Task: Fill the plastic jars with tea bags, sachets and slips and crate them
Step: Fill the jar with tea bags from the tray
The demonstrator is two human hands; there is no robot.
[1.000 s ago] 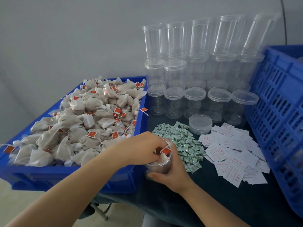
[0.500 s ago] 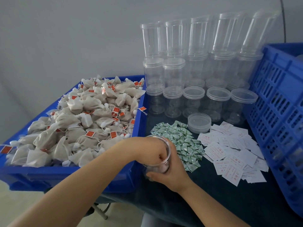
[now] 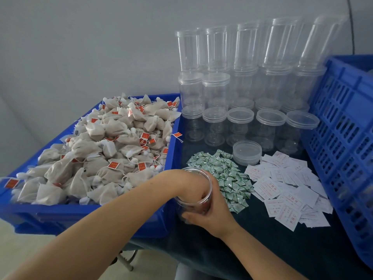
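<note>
Biggest first: the crate (image 3: pixel 343 126) stands on edge well to the right of the fingers, prob. so finished jars go straight in; can't see any inside. One bin (image 3: pixel 84 217) sits just left of the fingers, heaped w/ tea bags (image 3: pixel 96 154), far too many to count, close so each grab is short.

Empty jars (image 3: pixel 242 87) are stacked beyond the fingers, approx. three tiers, five in the front row w/ lids on; rows behind blur together, so no total. One loose lid (image 3: pixel 246 152) lies beyond the fingers, likely off the jar in hand.

Slips (image 3: pixel 286 190) are fanned out right of the fingers, dozens. Sachets (image 3: pixel 224 176) are piled just beside them, touching the right hand, also dozens.

Jar (image 3: pixel 194 195): one, upright at the table's near edge. Right hand (image 3: pixel 210 215) wraps it from behind, fingers curled round the wall, steadying it. Left hand (image 3: pixel 189 184) is plunged into the mouth past the knuckles, presumably packing bags down; fingers hidden, can't tell if they're holding anything.
</note>
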